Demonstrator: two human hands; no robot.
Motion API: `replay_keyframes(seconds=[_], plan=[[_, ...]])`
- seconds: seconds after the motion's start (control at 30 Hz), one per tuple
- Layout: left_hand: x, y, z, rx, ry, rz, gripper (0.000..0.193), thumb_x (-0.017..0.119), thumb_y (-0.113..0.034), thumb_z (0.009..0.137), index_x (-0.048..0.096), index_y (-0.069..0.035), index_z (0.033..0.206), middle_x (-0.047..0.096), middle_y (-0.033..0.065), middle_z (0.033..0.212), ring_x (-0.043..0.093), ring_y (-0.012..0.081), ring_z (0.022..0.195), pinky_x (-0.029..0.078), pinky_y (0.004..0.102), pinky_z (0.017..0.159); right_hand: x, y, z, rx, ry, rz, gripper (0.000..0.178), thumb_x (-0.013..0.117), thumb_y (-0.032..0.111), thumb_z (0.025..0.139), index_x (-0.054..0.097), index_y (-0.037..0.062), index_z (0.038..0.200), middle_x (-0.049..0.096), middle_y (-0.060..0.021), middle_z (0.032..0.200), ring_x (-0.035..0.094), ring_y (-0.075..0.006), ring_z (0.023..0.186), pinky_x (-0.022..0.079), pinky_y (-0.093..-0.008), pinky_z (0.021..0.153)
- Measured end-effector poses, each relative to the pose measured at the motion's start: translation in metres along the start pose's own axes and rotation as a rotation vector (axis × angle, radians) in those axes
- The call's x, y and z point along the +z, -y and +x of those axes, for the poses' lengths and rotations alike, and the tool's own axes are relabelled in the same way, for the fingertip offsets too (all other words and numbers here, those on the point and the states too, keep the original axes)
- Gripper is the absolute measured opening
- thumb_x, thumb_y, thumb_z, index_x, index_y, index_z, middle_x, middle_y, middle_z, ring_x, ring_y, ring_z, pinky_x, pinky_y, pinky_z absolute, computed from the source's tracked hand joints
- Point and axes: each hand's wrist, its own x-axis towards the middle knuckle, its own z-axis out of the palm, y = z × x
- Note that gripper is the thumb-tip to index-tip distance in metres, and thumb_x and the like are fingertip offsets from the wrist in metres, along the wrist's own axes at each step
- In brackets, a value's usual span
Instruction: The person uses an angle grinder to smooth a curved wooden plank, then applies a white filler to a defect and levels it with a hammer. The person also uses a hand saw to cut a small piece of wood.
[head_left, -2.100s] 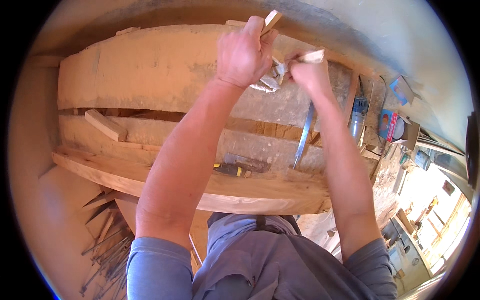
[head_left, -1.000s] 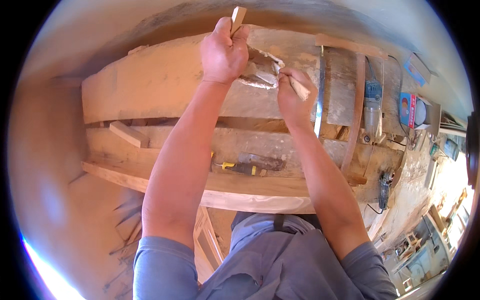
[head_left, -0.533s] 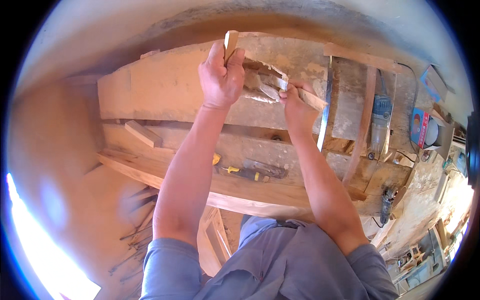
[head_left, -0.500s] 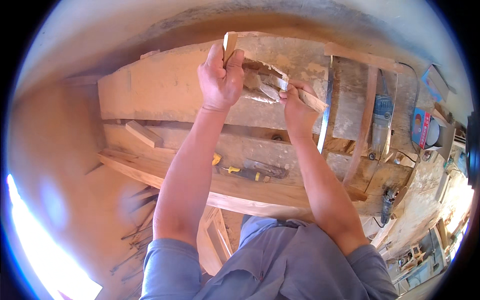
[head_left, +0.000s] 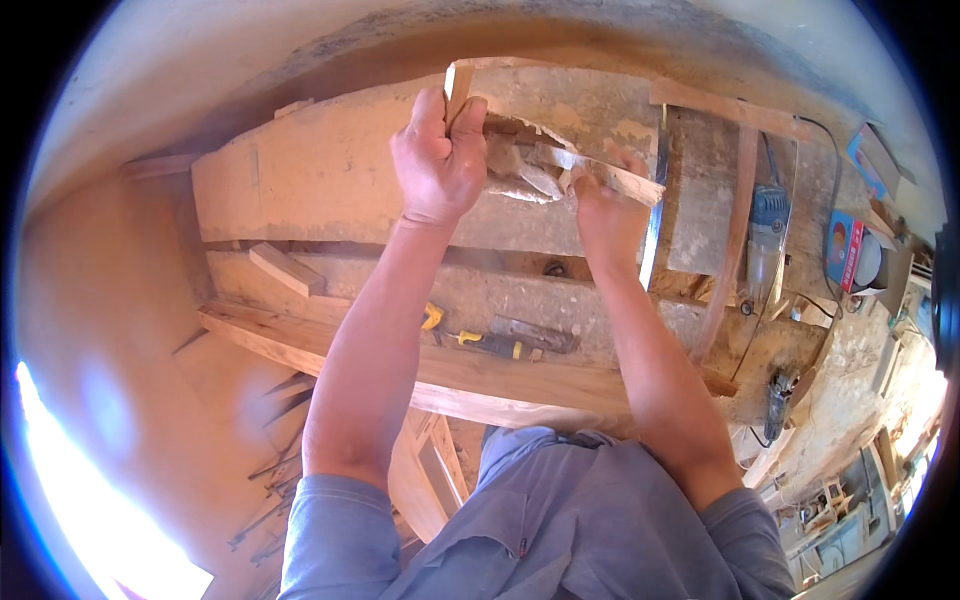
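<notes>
My left hand (head_left: 440, 160) is closed round a small wooden piece (head_left: 458, 85), whose pale end sticks up past the fingers. Right against that hand is an open, ragged-edged container (head_left: 522, 165) with whitish crust on its rim and inside; part of it is hidden behind the hand. A flat wooden strip (head_left: 635, 185) is gripped by my right hand (head_left: 605, 200), with its inner end reaching over the container's mouth. Some white matter shows near that inner end. Both hands are above the far part of the bench.
Worn planks form the bench (head_left: 330, 185). On it lie a wooden block (head_left: 287, 268), a yellow-and-black handled tool (head_left: 490, 344) and a blue power tool (head_left: 768, 215). A grey power tool (head_left: 779, 400) and an open box (head_left: 850, 250) are at the right. A long board (head_left: 480, 385) runs along the near edge.
My right hand has shifted slightly to the right and turned with the strip, which now shows more of its length. My left hand has hardly moved.
</notes>
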Motion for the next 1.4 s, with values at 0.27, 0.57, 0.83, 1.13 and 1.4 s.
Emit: replay_keyframes(seconds=[0.27,0.57,0.83,1.13,1.4], plan=[[0.004,0.002,0.001,0.036,-0.005,0.044,0.022,0.069,-0.018,0.095,0.054,-0.007,0.083,0.059,0.0147,0.064,0.060,0.0390,0.058,0.046,0.0414,0.053,0.020,-0.008,-0.038,-0.134,0.144,-0.365,0.024,0.069,0.012,0.089,0.061,0.0005,0.108,0.071,-0.0212,0.094,0.070,-0.0419,0.088,0.054,-0.0469,0.076],[0.004,0.002,0.003,0.073,0.012,0.102,0.025,0.070,-0.022,0.095,0.053,-0.007,0.085,0.063,0.0167,0.068,0.063,0.0433,0.066,0.049,0.0460,0.056,0.046,0.016,0.013,-0.758,0.639,-1.058,0.023,0.061,0.007,0.086,0.066,-0.0018,0.107,0.069,-0.0215,0.101,0.072,-0.0386,0.086,0.058,-0.0491,0.074],[0.007,-0.002,0.003,0.134,-0.077,0.196,0.027,0.071,-0.022,0.096,0.053,-0.006,0.084,0.059,0.0166,0.065,0.058,0.0419,0.060,0.047,0.0411,0.055,0.046,0.038,0.022,-0.671,0.991,-1.230,0.020,0.060,0.008,0.087,0.077,0.0005,0.094,0.076,-0.0187,0.097,0.075,-0.0353,0.092,0.060,-0.0454,0.079],[0.011,0.002,0.005,0.176,-0.085,0.281,0.024,0.069,-0.024,0.094,0.050,-0.009,0.092,0.066,0.0168,0.069,0.063,0.0453,0.065,0.049,0.0534,0.056,0.026,0.063,0.011,-0.340,0.777,-1.171,0.022,0.057,0.011,0.091,0.072,-0.0025,0.100,0.075,-0.0219,0.096,0.073,-0.0427,0.091,0.059,-0.0510,0.078],[0.009,0.005,0.003,0.135,-0.068,0.266,0.026,0.069,-0.026,0.094,0.050,-0.010,0.086,0.065,0.0177,0.069,0.063,0.0457,0.068,0.049,0.0541,0.059,-0.015,0.028,-0.041,0.088,0.565,-0.555,0.024,0.052,0.018,0.103,0.066,-0.0009,0.108,0.072,-0.0241,0.087,0.070,-0.0360,0.072,0.054,-0.0479,0.065]])
